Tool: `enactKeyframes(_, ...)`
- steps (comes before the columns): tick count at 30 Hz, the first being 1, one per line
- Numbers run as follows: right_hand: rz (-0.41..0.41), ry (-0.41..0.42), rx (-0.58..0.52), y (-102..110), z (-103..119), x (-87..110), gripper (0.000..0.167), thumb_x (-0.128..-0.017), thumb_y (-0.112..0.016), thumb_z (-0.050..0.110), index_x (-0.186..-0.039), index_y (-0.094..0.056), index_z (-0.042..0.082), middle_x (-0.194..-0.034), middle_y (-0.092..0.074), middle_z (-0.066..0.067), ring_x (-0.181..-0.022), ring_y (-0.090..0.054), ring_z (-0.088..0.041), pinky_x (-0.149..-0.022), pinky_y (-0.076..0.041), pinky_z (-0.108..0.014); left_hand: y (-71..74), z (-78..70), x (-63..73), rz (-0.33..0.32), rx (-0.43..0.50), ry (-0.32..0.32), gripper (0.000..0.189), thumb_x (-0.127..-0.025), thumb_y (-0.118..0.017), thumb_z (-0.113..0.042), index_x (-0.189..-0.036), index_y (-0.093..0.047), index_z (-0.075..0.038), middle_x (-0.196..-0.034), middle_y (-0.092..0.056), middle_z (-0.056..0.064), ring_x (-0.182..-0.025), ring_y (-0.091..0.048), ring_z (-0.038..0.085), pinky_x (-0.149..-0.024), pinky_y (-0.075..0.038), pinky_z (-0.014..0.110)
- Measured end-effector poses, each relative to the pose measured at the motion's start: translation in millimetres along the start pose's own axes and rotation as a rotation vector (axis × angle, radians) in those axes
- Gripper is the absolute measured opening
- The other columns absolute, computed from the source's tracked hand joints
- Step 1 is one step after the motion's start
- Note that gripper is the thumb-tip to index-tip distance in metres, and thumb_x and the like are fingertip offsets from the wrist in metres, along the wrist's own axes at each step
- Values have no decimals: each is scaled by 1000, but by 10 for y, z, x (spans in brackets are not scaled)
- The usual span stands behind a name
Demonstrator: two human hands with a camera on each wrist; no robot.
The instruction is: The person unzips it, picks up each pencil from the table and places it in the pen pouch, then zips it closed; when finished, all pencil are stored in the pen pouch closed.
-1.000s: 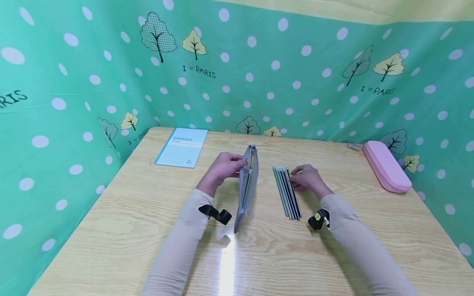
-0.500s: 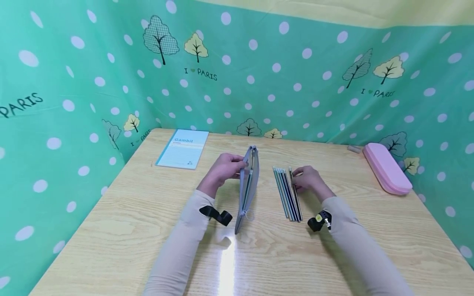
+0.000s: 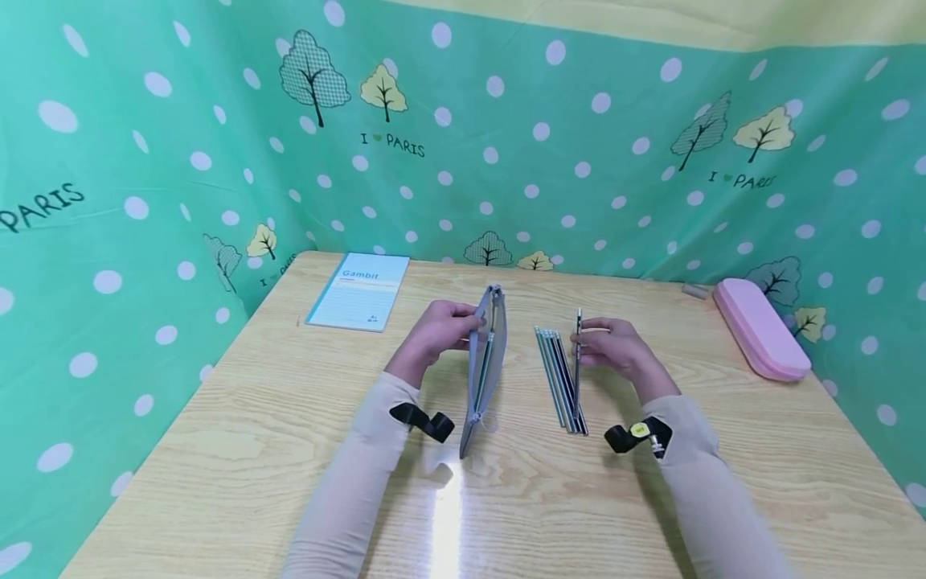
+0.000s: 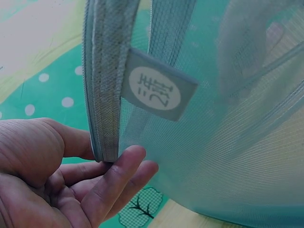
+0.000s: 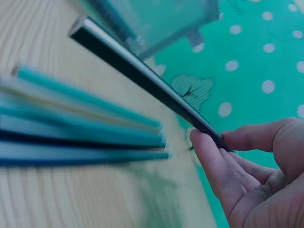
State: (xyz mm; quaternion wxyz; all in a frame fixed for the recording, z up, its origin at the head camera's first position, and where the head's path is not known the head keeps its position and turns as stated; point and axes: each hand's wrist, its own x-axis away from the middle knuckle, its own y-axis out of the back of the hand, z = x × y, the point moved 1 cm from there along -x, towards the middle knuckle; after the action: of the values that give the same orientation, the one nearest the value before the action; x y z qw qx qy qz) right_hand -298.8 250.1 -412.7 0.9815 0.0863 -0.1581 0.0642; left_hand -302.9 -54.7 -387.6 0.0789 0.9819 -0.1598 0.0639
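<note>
My left hand [image 3: 443, 328] grips the top edge of a grey-blue mesh zipper pouch [image 3: 493, 366], which stands upright with its mouth parted. A light pencil [image 3: 485, 366] shows inside it. In the left wrist view, the thumb and fingers pinch the zipper band [image 4: 105, 85] near a cloth label [image 4: 159, 85]. To the right, my right hand [image 3: 613, 347] pinches a dark pencil [image 5: 137, 71] near one end and holds it up at a slant. Its lower end overlaps the row of pencils [image 3: 554, 378] on the table in the head view.
A light-blue notebook [image 3: 358, 291] lies at the back left of the wooden table [image 3: 217, 450]. At the back right are a pink pencil case [image 3: 761, 330] and a small grey object [image 3: 694, 291]. A green dotted cloth [image 3: 506, 161] hangs behind.
My right hand has separated the dark pencil from the right side of the row and raised it, tipping it more upright. The left hand and pouch stay in place.
</note>
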Motion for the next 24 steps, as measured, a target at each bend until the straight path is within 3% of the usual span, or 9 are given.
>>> enactKeyframes(5, 23, 76, -98, -74, 91, 93, 68, -103, -55, -1, -161, -18, -6, -94, -73, 3, -84, -74, -10, -78, -64, -24, 9, -4, -4, -5, 2, 7, 34, -104, -58, -7, -135, -62, 9, -128, -68, 26, -104, -75, 33, -87, -65, 35)
enactKeyframes(11, 22, 127, -134, -142, 130, 155, 77, -102, -53, -5, -166, -11, 6, -102, -72, -2, -87, -73, -11, -78, -65, -24, 1, 20, -14, 4, 8, 13, 34, -104, -59, -6, -134, -62, 9, -124, -70, 27, -100, -75, 29, -88, -65, 34)
enactKeyframes(24, 18, 169, -133, -200, 188, 181, 79, -101, -54, -6, -166, -12, 9, -97, -69, 1, -89, -72, -14, -77, -65, -24, 2, 25, -29, -2, -1, 8, 35, -104, -59, -7, -135, -61, 9, -127, -68, 28, -99, -76, 29, -88, -65, 36)
